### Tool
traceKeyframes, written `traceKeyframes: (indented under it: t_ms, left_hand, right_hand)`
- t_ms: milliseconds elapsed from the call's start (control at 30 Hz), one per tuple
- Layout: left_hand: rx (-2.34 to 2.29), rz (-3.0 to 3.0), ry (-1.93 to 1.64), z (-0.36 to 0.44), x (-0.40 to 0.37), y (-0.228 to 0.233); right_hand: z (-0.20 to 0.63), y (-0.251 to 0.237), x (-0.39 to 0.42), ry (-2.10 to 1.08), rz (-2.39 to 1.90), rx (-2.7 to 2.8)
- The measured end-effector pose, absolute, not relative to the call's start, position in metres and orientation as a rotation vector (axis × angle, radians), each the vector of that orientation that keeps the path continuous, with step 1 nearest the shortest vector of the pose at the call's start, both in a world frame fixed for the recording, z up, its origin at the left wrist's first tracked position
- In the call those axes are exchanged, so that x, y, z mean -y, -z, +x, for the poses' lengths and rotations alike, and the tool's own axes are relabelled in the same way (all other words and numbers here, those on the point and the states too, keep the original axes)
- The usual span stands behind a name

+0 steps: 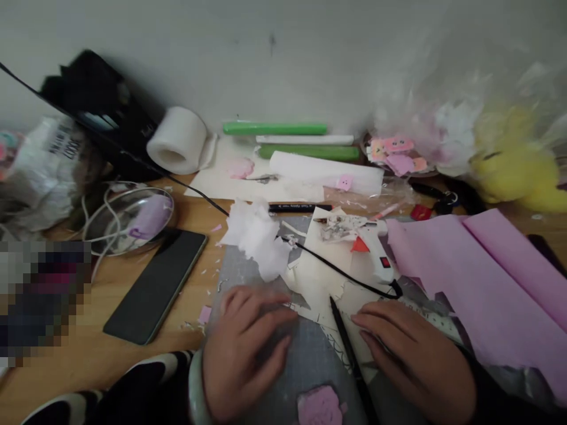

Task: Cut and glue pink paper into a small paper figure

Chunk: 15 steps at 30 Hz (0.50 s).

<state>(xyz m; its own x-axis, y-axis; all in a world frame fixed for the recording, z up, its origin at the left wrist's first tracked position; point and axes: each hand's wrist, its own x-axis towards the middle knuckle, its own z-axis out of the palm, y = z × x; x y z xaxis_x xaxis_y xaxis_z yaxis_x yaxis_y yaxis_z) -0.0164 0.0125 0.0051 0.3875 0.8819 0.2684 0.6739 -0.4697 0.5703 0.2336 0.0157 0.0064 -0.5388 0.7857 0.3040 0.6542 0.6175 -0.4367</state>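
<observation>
Nearest the lens, a small pink foam cutout [319, 406] lies loose on the grey cutting mat [305, 360], between the two wrists and touched by neither. The left hand [245, 348] is laid palm down on the mat with its fingers spread and slightly curled; nothing is seen pinched in it, and it appears to be pressed there to steady the mat. The right hand [411, 354] is laid flat as well, fingers together and pointing left, resting on the cream paper [325, 283]; whether anything is held beneath it cannot be told. A black pen [352, 354] lies between the hands, just beside the right fingertips, close enough to be picked up at once.

Beyond the fingers, a wad of white tissue [259, 236] sits at the mat's far edge, and a white glue gun [376, 254] is parked on the paper with its black cord [336, 268] trailing across (presumably kept off the bare wood on purpose). Pink felt sheets [478, 277] are spread to the right, within reach. A dark phone [157, 283] lies face up on the wooden desk [88, 348] to the left, clear of the scraps, and a roll of white tape [177, 140] with green and white sticks [274, 128] is pushed back against the wall.
</observation>
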Motion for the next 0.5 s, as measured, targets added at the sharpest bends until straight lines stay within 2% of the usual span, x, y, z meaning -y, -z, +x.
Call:
traceKeyframes:
  t_ms: [67, 267, 433, 500]
  left_hand:
    - [-1.543, 2.283, -0.763, -0.019, -0.021, -0.006]
    - [-1.863, 2.317, -0.43, -0.024, -0.036, -0.006]
    - [-1.874, 2.247, -0.513, -0.027, -0.039, -0.002]
    - [-1.855, 2.232, -0.546, -0.029, -0.041, 0.001]
  right_hand:
    - [0.233, -0.01, -0.016, -0.359, -1.147, 2.338]
    - [0.244, -0.027, -0.018, -0.322, -1.387, 2.39]
    - [0.289, -0.042, -0.025, -0.485, -1.851, 2.399]
    - [0.311, -0.042, -0.023, -0.431, -2.006, 2.276]
